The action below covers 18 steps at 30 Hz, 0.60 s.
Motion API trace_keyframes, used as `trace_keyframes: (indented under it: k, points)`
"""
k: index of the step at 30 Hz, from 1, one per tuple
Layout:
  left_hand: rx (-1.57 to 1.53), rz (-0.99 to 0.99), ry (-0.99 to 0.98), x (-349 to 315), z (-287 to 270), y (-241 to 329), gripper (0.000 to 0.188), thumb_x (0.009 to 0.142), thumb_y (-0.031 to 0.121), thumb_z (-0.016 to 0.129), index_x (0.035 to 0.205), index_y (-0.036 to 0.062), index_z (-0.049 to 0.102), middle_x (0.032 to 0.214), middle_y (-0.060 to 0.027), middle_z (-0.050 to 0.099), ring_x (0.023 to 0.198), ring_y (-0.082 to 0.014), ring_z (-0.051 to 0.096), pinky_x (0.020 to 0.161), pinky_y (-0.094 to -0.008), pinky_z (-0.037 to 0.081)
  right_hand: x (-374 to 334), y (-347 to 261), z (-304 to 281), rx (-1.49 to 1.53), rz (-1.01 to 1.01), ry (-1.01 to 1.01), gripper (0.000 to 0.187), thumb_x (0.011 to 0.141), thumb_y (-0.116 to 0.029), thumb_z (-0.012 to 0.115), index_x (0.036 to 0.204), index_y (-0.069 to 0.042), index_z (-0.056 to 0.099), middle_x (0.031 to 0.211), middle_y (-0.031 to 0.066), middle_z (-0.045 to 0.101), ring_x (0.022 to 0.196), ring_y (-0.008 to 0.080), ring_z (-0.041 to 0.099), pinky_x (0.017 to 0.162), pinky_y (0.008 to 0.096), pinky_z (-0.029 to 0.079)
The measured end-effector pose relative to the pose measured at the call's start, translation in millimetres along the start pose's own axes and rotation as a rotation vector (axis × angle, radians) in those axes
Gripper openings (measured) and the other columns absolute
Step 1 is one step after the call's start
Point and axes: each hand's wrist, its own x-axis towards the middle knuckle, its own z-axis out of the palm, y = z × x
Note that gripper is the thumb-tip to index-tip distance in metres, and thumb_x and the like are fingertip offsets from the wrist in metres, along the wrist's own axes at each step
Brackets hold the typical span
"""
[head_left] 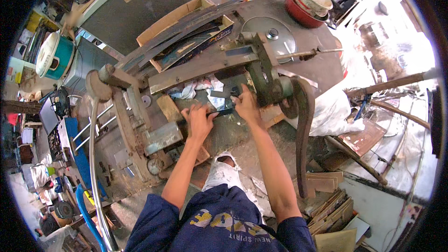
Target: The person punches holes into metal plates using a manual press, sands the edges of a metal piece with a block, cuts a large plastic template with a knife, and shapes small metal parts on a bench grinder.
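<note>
I see the fingers (204,112) of my left hand (198,121) spread slightly and pressed flat, palm down, on the near end of a thin dark flat strip of metal (220,111). That strip lies on the rusty steel counter (233,133), just in front of the heavy rusted iron machine with a curved lever arm (280,88). My right hand (246,105) sits at the far end of the same strip, its fingers (239,97) curled around the edge, pinching it close against the base of the machine. The two hands are near each other, with the strip running between them.

Both wrists are bent down a little, and my bare forearms run back toward my body from the lower edge, the left one angled inward, the right one longer and straighter. The sleeves of my dark blue shirt (219,224) end above the elbows.

Just beyond the strip lie crumpled white rags (196,86). To the left of my left hand a small tan wooden block (168,107) rests on the counter, and farther back a round silver pot lid with a knob (270,33) lies flat. An open brown cardboard box (186,28) sits behind long rusty steel bars (177,32).
</note>
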Motion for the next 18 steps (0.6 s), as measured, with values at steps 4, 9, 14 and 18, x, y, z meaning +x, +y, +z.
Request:
trace_keyframes:
  k: [4,9,14,18]
  points:
    - [0.131,-0.1,0.345,7,-25,12,0.035,0.082,0.009,0.07,0.114,0.0067,0.058,0.11,-0.0151,0.057,0.11,-0.0348,0.05,0.096,-0.0515,0.028,31,0,13,-0.348,-0.109,-0.065,0.039,0.075,0.004,0.073,0.11,0.001,0.057,0.09,0.0231,0.062,0.083,0.041,0.065,0.068,0.0431,0.05]
    - [-0.129,-0.018,0.351,24,-38,44,0.035,0.084,0.002,0.062,0.119,0.0043,0.054,0.11,-0.0153,0.058,0.108,-0.0355,0.051,0.096,-0.0482,0.034,33,-19,12,-0.39,-0.081,-0.2,0.034,0.068,0.011,0.07,0.097,-0.001,0.056,0.092,0.0237,0.063,0.086,0.0426,0.064,0.067,0.0424,0.051]
    - [-0.466,0.114,0.475,86,-52,85,0.022,0.087,0.006,0.064,0.109,0.0012,0.06,0.097,-0.0157,0.062,0.09,-0.036,0.058,0.087,-0.0455,0.044,32,0,3,0.727,0.532,-0.186,0.035,0.079,0.015,0.058,0.11,0.0,0.054,0.109,0.0201,0.062,0.103,0.028,0.064,0.066,0.0326,0.052]
    - [-0.193,0.241,0.467,187,-51,97,0.033,0.082,0.026,0.077,0.106,0.0039,0.069,0.097,-0.0143,0.069,0.093,-0.0327,0.064,0.082,-0.043,0.048,6,5,18,0.007,0.03,-0.242,0.034,0.086,0.008,0.054,0.12,0.004,0.051,0.12,0.0224,0.054,0.103,0.0352,0.062,0.076,0.0408,0.055]
